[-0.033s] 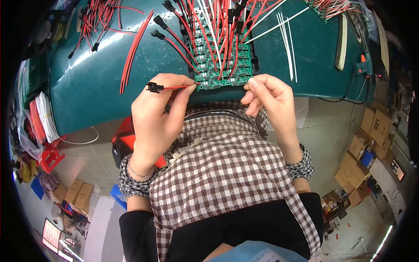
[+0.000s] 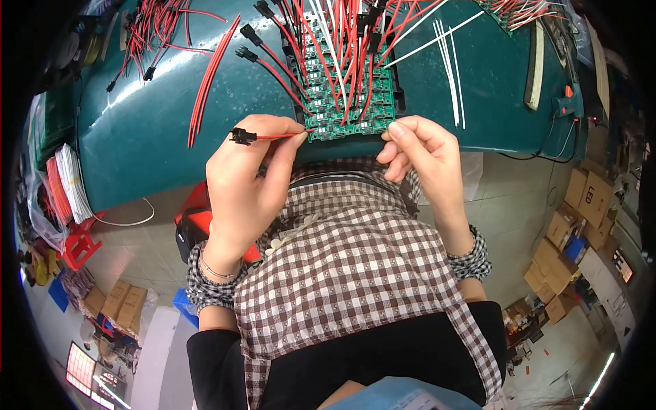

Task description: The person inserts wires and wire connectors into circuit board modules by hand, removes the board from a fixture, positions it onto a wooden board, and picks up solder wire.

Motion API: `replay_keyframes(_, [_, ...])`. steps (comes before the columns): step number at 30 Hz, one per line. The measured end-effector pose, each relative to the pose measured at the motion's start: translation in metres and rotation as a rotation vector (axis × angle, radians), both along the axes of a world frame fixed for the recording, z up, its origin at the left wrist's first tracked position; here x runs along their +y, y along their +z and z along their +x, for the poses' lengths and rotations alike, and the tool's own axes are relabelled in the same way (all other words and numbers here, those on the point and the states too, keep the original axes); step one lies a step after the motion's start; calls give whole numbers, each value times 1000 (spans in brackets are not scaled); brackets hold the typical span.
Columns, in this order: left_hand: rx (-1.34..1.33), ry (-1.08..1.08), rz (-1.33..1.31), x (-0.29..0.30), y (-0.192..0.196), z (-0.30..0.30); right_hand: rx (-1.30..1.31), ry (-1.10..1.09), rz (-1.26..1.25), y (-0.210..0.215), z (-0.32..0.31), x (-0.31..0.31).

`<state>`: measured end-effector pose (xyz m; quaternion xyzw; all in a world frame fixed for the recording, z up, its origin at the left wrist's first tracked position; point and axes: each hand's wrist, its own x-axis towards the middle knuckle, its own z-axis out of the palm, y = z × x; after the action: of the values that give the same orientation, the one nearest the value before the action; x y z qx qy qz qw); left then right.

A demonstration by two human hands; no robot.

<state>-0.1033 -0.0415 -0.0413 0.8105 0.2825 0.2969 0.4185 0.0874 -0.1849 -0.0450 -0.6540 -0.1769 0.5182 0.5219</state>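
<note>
Upper left: bench (image 2: 147, 160), mostly bare toward its left edge, tangle of red leads beyond. Loose red wires (image 2: 211, 78) lie just right of that, slanted, ends toward the lower left. Then black connector (image 2: 242, 137), at the left end of the red lead (image 2: 277, 137) in hand. Left hand (image 2: 246, 167) at centre left, grip clamped on that lead, thumb and index pinching near its right end; long axis near level, tip pointing right. Key relation: green circuit board panel (image 2: 328, 134) sits directly right of this grip, upper centre, long axis running up the frame; lead tip at its lower left corner, contact can't tell. Left hand nearer that corner. Right hand (image 2: 430, 147) at the lower right corner, thumb and index close together, can't tell if clamped on anything. Standing wires crowd above the panel, so room looks better from below, over the bench's near edge. Far right: white wires (image 2: 448, 68), bare bench past them
</note>
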Motion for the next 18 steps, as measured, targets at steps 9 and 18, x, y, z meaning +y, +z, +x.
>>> replay_keyframes(9, [38,-34,-106,4,4,11,25,1,5,-3,0,-2])
replay_keyframes(18, [114,77,-379,-1,1,9,29,9,10,-3,1,-2])
